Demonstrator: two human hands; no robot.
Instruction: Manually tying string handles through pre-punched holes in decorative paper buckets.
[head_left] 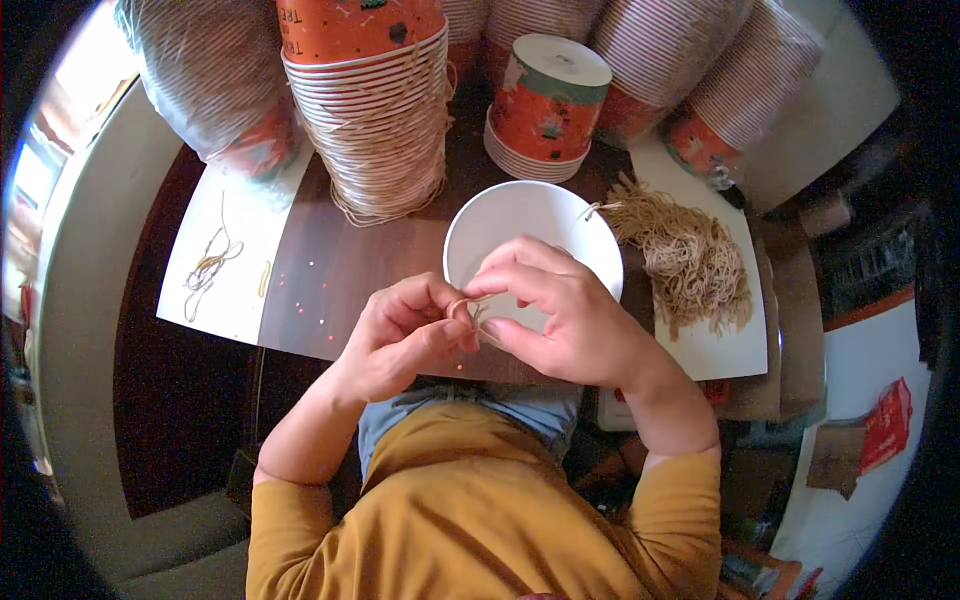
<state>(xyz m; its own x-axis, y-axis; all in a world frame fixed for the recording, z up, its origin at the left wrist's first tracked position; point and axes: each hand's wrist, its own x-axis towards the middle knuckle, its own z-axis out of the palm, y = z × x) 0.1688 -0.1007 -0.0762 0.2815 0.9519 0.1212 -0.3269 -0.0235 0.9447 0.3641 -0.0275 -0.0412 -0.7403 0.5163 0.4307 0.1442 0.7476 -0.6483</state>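
Observation:
Both hands meet at the near left rim of a paper bucket [515,215], whose white inside faces up. My left hand [400,335] pinches a thin beige cord [467,303] between thumb and fingers. Opposite it, my right hand [575,310] has its thumb and fingers curved around the same cord, partly over the bucket's mouth. The fingers hide much of the cord and the near rim. At the bucket's far right rim, a cord end [592,210] shows as a small loop or knot. A thick bundle of beige cords [695,260] lies to the right of the bucket.
Behind stand a tall stack of orange buckets [370,130] with cord handles, a shorter upside-down stack [550,105] and several plastic-wrapped stacks [215,85]. Loose dark cords [212,265] lie on a white sheet [185,295] at the left. Small dots [310,285] speckle the brown tabletop [330,240].

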